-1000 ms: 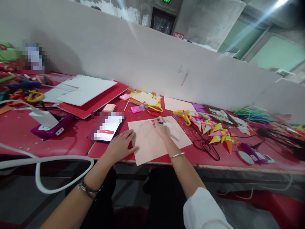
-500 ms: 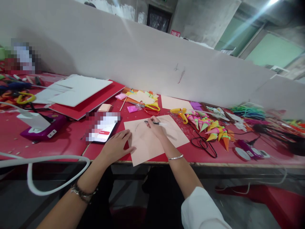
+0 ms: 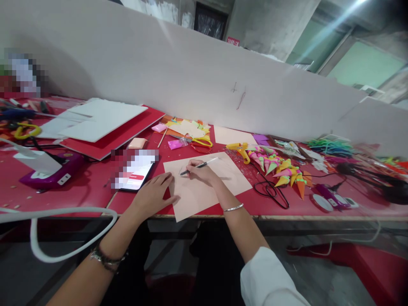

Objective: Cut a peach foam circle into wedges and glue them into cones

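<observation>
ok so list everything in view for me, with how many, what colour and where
sheet: 1, peach, under both hands
table: 1, red, underneath
pen: 1, dark and clear, right hand
phone: 1, black-edged, left of sheet
glue gun: 1, yellow, beyond sheet
cones: many, mixed colours, right
power strips: 2, purple, either side
white boards: exact count unclear, far left
red board: 1, under them
packets: 2, pink, beyond phone
block: 1, peach, beyond phone
divider: 1, off-white, behind table
smaller clutter: uncountable, mixed, far edge and sides
left hand: 1, bare, sheet's left edge
right hand: 1, bare, over sheet
</observation>
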A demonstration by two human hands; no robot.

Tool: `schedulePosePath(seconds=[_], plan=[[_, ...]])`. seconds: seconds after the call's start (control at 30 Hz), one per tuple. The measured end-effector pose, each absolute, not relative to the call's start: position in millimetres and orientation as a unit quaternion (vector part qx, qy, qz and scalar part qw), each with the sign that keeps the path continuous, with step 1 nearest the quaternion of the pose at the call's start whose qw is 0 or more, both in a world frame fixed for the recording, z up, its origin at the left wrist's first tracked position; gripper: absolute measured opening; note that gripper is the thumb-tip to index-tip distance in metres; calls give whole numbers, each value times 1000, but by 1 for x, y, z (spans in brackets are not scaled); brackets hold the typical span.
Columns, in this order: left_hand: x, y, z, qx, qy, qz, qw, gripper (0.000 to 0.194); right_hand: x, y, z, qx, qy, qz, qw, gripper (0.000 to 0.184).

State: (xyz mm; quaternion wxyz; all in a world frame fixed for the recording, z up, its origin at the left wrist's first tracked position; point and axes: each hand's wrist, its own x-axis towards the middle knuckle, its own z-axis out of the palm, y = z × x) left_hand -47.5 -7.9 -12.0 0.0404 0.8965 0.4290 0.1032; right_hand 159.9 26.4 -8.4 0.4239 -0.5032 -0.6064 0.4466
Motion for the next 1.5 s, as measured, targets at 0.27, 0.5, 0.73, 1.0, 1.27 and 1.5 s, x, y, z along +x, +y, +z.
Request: schedulePosePath(seconds=[0.27,0.5,0.73,1.0,1.27,1.5], plan=[[-48,-7,-14,894,434,102,48,71,173,49,-24,-590,-528,333,512,18],[-48,-8,-13,893,433,108,50,71,161,34,-16,-530,-587,406,458,18],[-48,-7,-14,897,425,109,45,71,165,28,-7,-431,-605,541,395,28],[-49,-6,-14,895,430,101,56,74,155,32,-16,-441,-587,502,456,23],[-50,-7,-13,898,425,101,56,74,170,21,-3,-417,-618,571,344,30],[-50,-7,-13,894,431,102,68,76,159,28,-10,-426,-574,546,437,23]])
